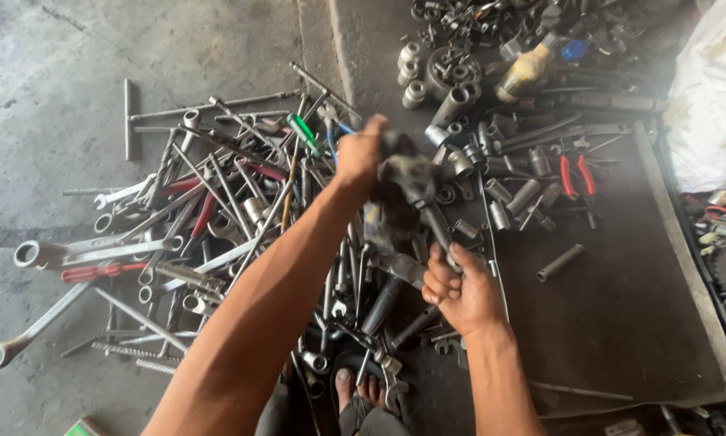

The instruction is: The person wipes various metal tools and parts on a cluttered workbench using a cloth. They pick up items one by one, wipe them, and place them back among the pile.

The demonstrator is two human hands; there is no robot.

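The right hand (460, 295) has its fingers wrapped around the lower shaft of a dark metal tool (431, 214), while the left hand (361, 153) closes its fingers on a grimy rag (399, 173) bunched over the tool's upper end (blurred, so the head's shape cannot be told). Both are held above a heap of wrenches (201, 234) on the concrete floor (48, 113), with sockets (500, 194) and red-handled pliers (577, 176) on a dark mat (621, 307) just to the right.

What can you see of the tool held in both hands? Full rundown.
The tool is a dark, grimy metal bar with a bulky head at its upper end, tilted up-left above the pile of wrenches. The right hand grips its lower shaft; the left hand presses a dirty grey rag around the head, hiding its exact shape. Its surface looks oily, its type unclear.
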